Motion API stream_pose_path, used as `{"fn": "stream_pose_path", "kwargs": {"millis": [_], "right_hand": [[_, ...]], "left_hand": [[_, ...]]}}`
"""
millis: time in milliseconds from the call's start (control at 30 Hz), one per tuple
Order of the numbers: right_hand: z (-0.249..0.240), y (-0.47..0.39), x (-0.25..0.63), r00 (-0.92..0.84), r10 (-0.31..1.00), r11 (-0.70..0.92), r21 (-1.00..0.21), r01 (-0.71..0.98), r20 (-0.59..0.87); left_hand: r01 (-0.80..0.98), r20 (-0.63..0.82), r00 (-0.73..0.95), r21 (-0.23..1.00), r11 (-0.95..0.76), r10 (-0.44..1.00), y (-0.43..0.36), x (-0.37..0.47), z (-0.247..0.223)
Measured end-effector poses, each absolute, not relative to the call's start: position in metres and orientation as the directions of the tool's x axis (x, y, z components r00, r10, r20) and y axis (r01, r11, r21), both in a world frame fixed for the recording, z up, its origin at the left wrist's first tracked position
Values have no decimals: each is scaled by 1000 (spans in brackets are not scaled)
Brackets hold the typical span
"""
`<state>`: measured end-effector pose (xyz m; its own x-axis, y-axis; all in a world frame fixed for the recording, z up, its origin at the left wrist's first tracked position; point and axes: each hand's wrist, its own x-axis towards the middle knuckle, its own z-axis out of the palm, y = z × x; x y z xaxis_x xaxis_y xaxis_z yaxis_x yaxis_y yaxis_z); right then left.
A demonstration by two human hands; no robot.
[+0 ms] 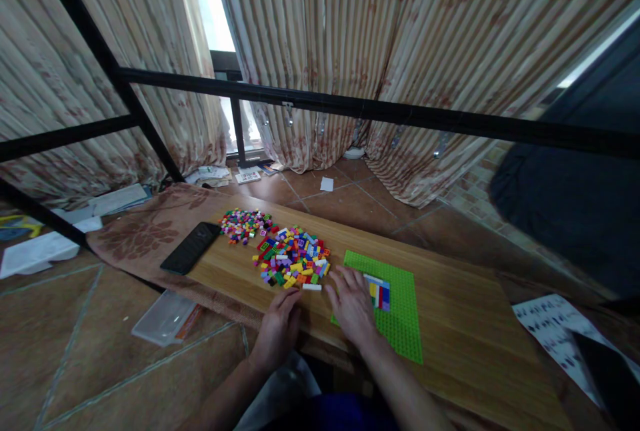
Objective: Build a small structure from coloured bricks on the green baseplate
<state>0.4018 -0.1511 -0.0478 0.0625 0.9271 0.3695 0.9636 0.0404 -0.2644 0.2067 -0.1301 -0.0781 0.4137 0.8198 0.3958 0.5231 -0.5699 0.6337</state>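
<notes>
A green studded baseplate point(403, 311) lies on the wooden board, with a block of coloured bricks point(381, 294) on it. My right hand point(351, 301) rests over the plate's left part, fingers apart, hiding some of the bricks. My left hand point(280, 324) is at the board's near edge, just below the brick pile, its fingers close together; whether they hold anything is hidden. Near its fingertips lies a white brick point(312, 287). Beyond it spreads a pile of mixed coloured bricks point(295, 254), and farther left a heap of smaller pieces point(243, 224).
A black phone point(191, 248) lies left of the piles, partly on a brown cloth point(145, 231). On the floor are a clear plastic box point(163, 317) and a printed sheet point(555, 331). A black metal rail point(320, 97) crosses beyond the board, before the curtains.
</notes>
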Motion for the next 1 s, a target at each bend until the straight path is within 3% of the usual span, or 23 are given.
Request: {"fn": "stream_pose_path", "kwargs": {"millis": [267, 633, 1000], "right_hand": [[-73, -153, 361, 143, 919, -8, -345, 939, 368], [-68, -172, 360, 100, 888, 126, -447, 885, 448], [-68, -218, 367, 228, 913, 79, -694, 716, 340]], "left_hand": [[513, 367, 379, 680, -523, 849, -127, 208, -81], [476, 181, 310, 820, -317, 933, -125, 209, -65], [273, 76, 453, 937, -220, 888, -143, 220, -54]]}}
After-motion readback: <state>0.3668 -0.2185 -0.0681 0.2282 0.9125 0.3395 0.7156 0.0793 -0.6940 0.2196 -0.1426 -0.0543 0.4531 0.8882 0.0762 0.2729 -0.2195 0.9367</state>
